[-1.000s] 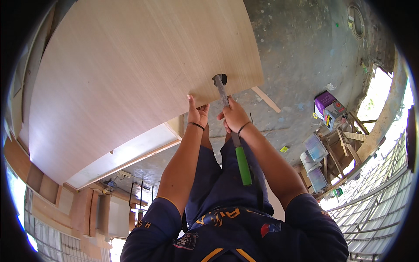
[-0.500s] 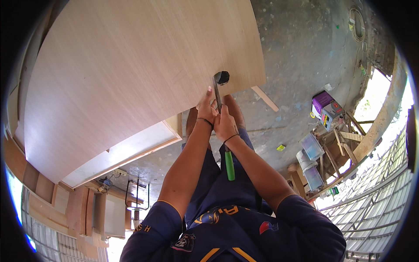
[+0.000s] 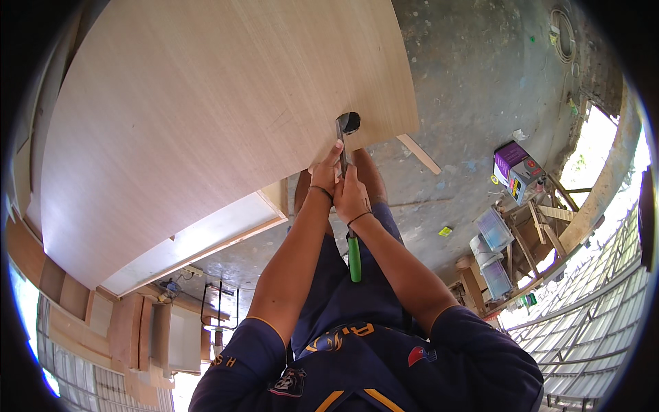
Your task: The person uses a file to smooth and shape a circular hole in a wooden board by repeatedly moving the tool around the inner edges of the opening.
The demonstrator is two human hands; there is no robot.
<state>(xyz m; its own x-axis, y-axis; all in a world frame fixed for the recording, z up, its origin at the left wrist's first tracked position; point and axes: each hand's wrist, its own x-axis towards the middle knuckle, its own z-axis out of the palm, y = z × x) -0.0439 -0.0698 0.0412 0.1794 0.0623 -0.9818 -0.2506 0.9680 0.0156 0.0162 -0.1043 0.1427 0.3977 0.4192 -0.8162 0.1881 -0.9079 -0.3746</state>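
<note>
A metal file (image 3: 344,154) with a green handle (image 3: 354,261) lies lengthwise in front of me, its far end at the left rim of a dark round hole (image 3: 351,122) in a light wood-grain panel (image 3: 226,96). My right hand (image 3: 351,198) is closed around the file between blade and handle; the handle sticks out below that wrist toward my body. Just left of it, my left hand (image 3: 327,172) holds the blade from the side at the panel's near edge, one digit extended along the blade. The tip inside the hole is hard to make out.
Under the panel is a white-faced frame (image 3: 199,237) with wooden edges. A wood strip (image 3: 419,154) lies on the concrete floor (image 3: 473,82) to the right. Farther right stand a purple box (image 3: 516,168), clear plastic containers (image 3: 494,230) and wooden pieces. Cabinet parts (image 3: 137,333) stand at lower left.
The file's green handle has swung a little left and slid slightly away from my body. The extended digit of my left hand has moved right, onto the blade.
</note>
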